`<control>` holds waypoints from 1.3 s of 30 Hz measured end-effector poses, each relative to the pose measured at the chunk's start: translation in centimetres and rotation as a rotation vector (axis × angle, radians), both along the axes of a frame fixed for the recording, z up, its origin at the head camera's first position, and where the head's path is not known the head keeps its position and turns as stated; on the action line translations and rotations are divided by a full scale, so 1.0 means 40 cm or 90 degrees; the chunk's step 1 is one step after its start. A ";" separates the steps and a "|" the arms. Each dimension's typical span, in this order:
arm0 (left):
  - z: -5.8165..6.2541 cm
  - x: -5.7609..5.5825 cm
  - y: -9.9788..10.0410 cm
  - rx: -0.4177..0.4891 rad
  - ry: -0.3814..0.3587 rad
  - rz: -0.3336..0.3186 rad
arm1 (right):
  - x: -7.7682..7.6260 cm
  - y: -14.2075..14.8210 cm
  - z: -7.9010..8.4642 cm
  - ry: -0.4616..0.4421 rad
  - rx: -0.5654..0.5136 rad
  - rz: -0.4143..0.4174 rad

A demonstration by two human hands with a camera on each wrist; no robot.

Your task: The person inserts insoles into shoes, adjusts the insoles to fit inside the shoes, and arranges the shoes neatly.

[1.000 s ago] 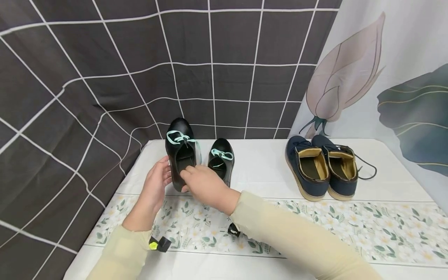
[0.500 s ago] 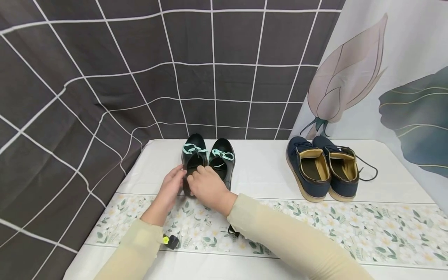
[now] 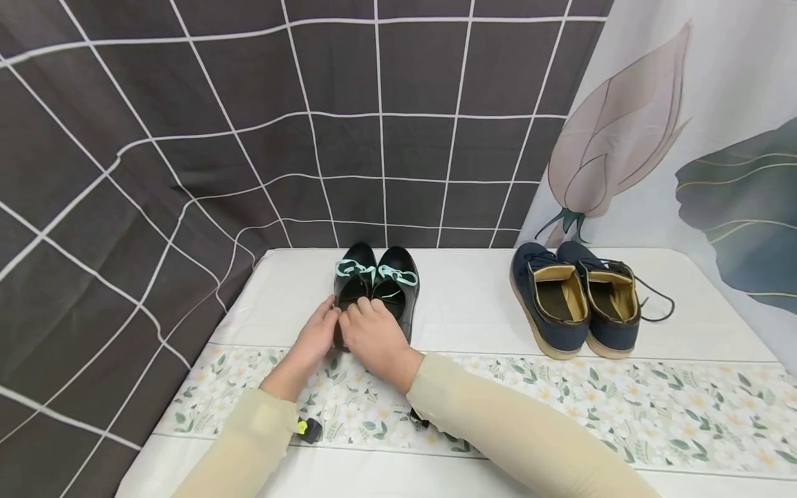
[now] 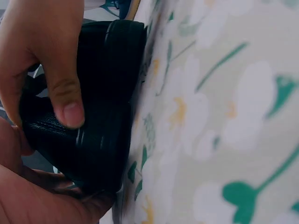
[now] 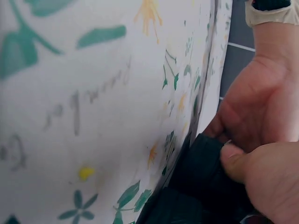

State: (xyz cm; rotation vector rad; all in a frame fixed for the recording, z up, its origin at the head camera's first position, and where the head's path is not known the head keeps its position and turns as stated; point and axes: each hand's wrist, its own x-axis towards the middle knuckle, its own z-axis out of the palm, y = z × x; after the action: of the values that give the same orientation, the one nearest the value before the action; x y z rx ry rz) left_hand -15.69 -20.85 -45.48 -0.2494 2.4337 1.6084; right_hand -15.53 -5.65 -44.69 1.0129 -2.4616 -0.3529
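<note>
Two black lace-up shoes with mint-green laces stand side by side near the table's back edge in the head view, toes to the wall. My right hand (image 3: pixel 373 337) grips the heel of the left black shoe (image 3: pixel 356 277), thumb outside at the back and fingers over the rim. Along that shoe's outer side rests my left hand (image 3: pixel 314 339), its fingers extended and touching. The right black shoe (image 3: pixel 407 297) sits close beside it. In the left wrist view the thumb presses the dark heel (image 4: pixel 105 140); the hands hide part of the opening.
On the right stands a pair of navy shoes (image 3: pixel 554 325) with tan lining, one dark lace trailing onto the table. A white cloth with a floral band (image 3: pixel 623 401) covers the table. Behind hang a dark grid curtain (image 3: pixel 417 145) and a pale curtain (image 3: pixel 735 83).
The left black shoe has come down and moved right, against its mate, with both hands following it. The right black shoe and the navy pair have stayed put.
</note>
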 end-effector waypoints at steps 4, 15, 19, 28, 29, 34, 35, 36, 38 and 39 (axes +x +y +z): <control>-0.003 0.002 0.004 -0.031 0.010 -0.002 | 0.008 0.015 -0.005 0.008 -0.009 0.010; -0.015 0.001 0.003 -0.034 0.015 -0.017 | 0.016 0.088 -0.018 -0.005 -0.081 0.091; -0.004 0.004 0.000 -0.060 0.003 -0.043 | 0.026 0.142 -0.008 -0.063 -0.157 0.100; 0.009 0.011 -0.019 -0.113 -0.002 -0.087 | 0.030 0.288 0.004 -0.130 -0.220 0.038; 0.009 0.011 -0.022 -0.112 -0.004 -0.092 | 0.029 0.304 0.003 -0.130 -0.220 0.027; 0.006 0.011 -0.029 -0.098 -0.020 -0.106 | 0.032 0.380 -0.001 -0.137 -0.226 -0.020; 0.006 0.011 -0.030 -0.095 -0.024 -0.105 | 0.032 0.395 -0.001 -0.141 -0.227 -0.026; 0.007 0.012 -0.031 -0.094 -0.026 -0.104 | 0.031 0.410 -0.001 -0.143 -0.225 -0.032; 0.009 0.012 -0.033 -0.100 -0.022 -0.105 | 0.028 0.441 0.001 -0.141 -0.219 -0.042; 0.010 0.012 -0.034 -0.108 -0.017 -0.107 | 0.025 0.457 0.002 -0.137 -0.218 -0.048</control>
State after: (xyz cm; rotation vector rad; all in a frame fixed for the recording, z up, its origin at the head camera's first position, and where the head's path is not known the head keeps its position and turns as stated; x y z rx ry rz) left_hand -15.22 -22.22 -45.07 -0.0899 2.4986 1.3233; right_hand -14.53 12.65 -44.59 0.8504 -2.6341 0.1609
